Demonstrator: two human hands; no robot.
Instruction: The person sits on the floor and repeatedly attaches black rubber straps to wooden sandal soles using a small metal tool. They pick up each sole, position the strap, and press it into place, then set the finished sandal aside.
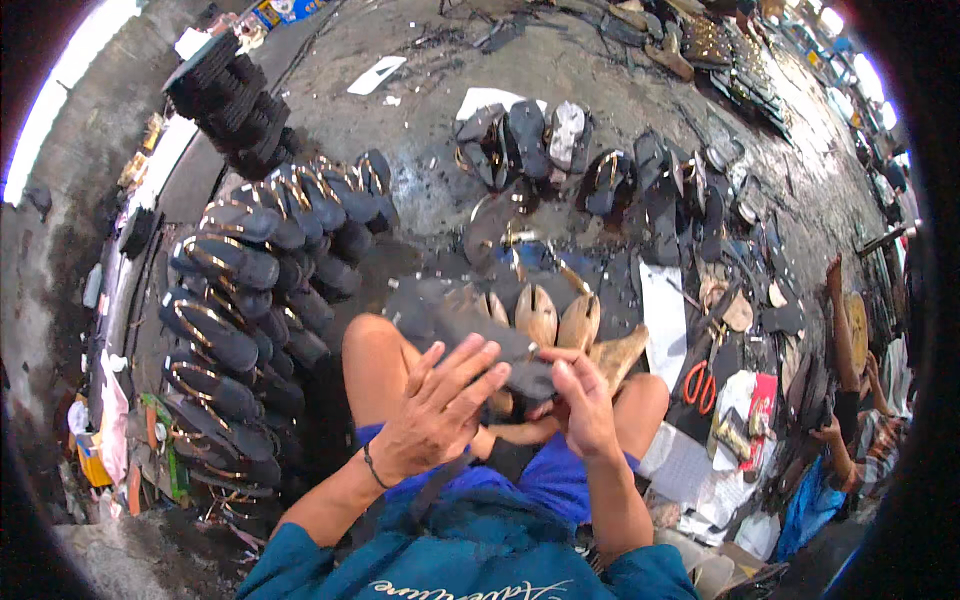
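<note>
A dark grey, sole-shaped piece (pixel 462 318) is above my lap, blurred by motion. My right hand (pixel 588 408) pinches near its right end with thumb and forefinger. A tiny pale spot shows near that pinch. My left hand (pixel 440 410) is over the piece's near side, fingers stretched out and flat; whether it touches the piece I cannot tell. Just beyond, between my knees, stand wooden shoe lasts (pixel 537 318) with slotted tops. One more wooden last (pixel 618 357) lies tilted by my right knee.
Rows of dark sandals (pixel 215 312) with gold-trimmed straps curve along my left. Farther back rises a stack of black soles (pixel 228 105). To the right are a white sheet (pixel 664 325), orange-handled scissors (pixel 700 388) and scattered papers. Another person's arm (pixel 843 335) shows at the far right.
</note>
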